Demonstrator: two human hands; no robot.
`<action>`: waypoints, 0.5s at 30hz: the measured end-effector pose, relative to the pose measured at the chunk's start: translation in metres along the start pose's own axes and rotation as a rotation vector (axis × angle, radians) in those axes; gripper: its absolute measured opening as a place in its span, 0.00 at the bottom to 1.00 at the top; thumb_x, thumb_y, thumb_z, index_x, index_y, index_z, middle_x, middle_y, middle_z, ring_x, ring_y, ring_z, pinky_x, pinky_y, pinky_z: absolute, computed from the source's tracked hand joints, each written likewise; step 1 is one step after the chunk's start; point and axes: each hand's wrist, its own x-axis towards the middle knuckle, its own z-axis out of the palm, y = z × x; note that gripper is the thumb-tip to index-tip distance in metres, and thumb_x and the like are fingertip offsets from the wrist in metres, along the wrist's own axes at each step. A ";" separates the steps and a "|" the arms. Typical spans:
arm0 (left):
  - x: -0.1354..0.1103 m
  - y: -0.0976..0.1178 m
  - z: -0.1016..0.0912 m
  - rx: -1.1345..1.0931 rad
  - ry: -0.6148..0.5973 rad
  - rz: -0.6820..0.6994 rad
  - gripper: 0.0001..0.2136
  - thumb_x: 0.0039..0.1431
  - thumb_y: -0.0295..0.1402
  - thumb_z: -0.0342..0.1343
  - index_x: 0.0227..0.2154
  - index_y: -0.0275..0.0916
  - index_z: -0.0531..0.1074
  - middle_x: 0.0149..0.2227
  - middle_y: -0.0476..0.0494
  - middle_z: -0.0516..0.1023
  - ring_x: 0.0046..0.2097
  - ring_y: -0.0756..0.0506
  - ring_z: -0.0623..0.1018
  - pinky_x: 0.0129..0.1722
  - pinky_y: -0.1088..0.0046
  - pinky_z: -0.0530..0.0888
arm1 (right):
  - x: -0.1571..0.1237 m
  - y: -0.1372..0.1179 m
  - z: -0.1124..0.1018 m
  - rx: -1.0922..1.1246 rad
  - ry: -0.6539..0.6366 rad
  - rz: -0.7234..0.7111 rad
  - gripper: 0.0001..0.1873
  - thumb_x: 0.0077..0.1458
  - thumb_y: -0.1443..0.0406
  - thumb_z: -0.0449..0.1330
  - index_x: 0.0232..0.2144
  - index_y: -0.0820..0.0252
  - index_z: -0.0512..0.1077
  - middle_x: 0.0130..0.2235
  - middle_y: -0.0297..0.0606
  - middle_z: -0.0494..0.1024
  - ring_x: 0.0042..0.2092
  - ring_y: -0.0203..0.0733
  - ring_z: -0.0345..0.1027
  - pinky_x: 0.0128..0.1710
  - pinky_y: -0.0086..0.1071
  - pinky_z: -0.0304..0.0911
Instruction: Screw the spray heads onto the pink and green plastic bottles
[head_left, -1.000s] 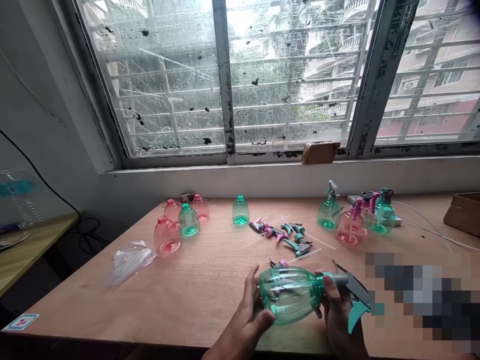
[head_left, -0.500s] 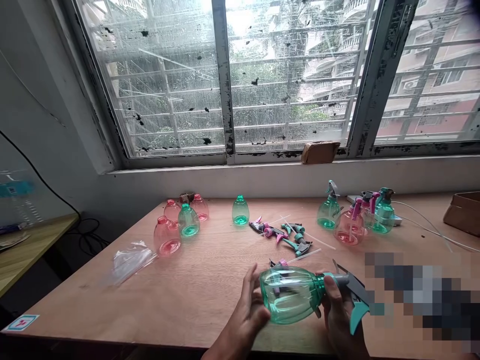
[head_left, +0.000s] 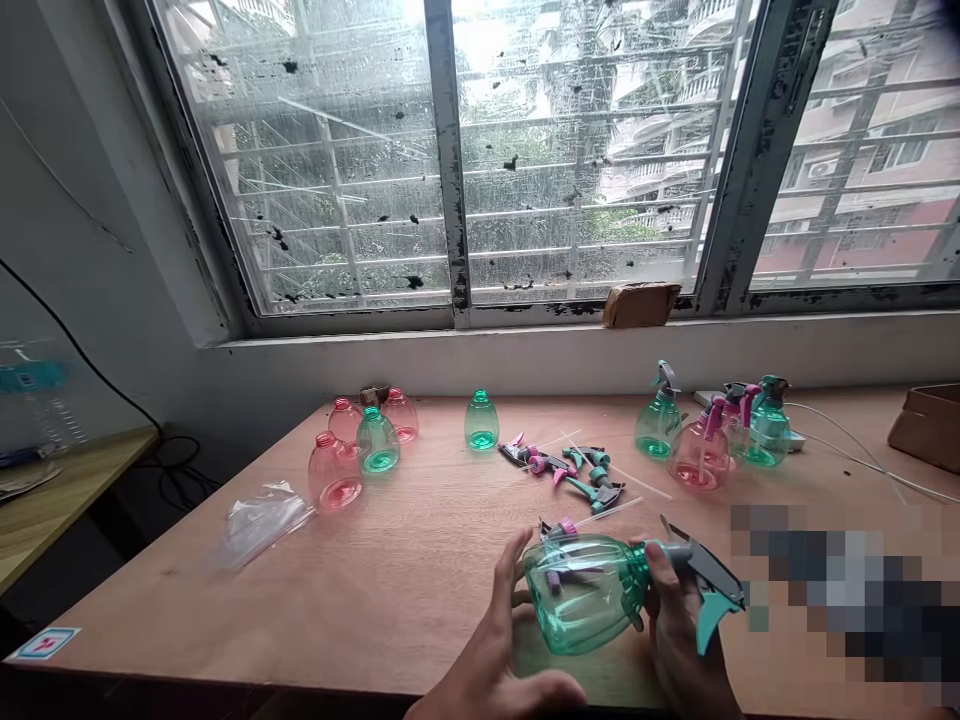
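A clear teal spray bottle (head_left: 585,595) lies on its side above the near edge of the wooden table (head_left: 390,560), its grey and teal trigger head (head_left: 709,585) pointing right. My right hand (head_left: 679,630) grips the bottle at the neck, just below the trigger head. My left hand (head_left: 499,650) rests against the bottle's base, thumb low and fingers spread along the left side. A loose pink and grey trigger head (head_left: 561,527) with its thin tube lies on the table just behind the bottle.
Several capless pink and teal bottles (head_left: 360,445) stand at the back left and a lone teal bottle (head_left: 481,421) at mid back. Loose trigger heads (head_left: 574,468) lie mid-table. Assembled spray bottles (head_left: 705,435) stand at the back right. A plastic bag (head_left: 259,520) lies left. A cardboard box (head_left: 926,425) sits far right.
The bottle has tilted and shifted slightly right in my hands. My left hand slid lower on its base, thumb dropping away beneath it. My right hand keeps its grip at the neck.
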 end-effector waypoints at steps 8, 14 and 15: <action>0.006 0.030 0.000 -0.093 -0.001 -0.152 0.35 0.68 0.54 0.56 0.70 0.45 0.54 0.71 0.36 0.62 0.73 0.30 0.59 0.72 0.48 0.54 | 0.004 0.011 -0.007 0.015 -0.004 0.174 0.28 0.51 0.42 0.69 0.44 0.54 0.74 0.37 0.34 0.81 0.40 0.49 0.76 0.41 0.37 0.70; 0.001 0.010 0.004 0.069 0.026 -0.012 0.49 0.51 0.47 0.75 0.70 0.52 0.53 0.74 0.37 0.52 0.74 0.27 0.54 0.69 0.51 0.63 | 0.003 0.009 -0.008 -0.020 -0.011 0.132 0.26 0.50 0.42 0.70 0.41 0.54 0.75 0.36 0.33 0.80 0.39 0.46 0.75 0.41 0.35 0.69; 0.001 0.009 0.004 0.071 0.002 -0.014 0.53 0.47 0.46 0.77 0.71 0.52 0.51 0.74 0.37 0.51 0.75 0.27 0.51 0.70 0.51 0.61 | 0.003 0.008 -0.007 -0.018 0.007 0.113 0.26 0.50 0.43 0.70 0.40 0.53 0.76 0.35 0.32 0.80 0.39 0.46 0.74 0.40 0.35 0.69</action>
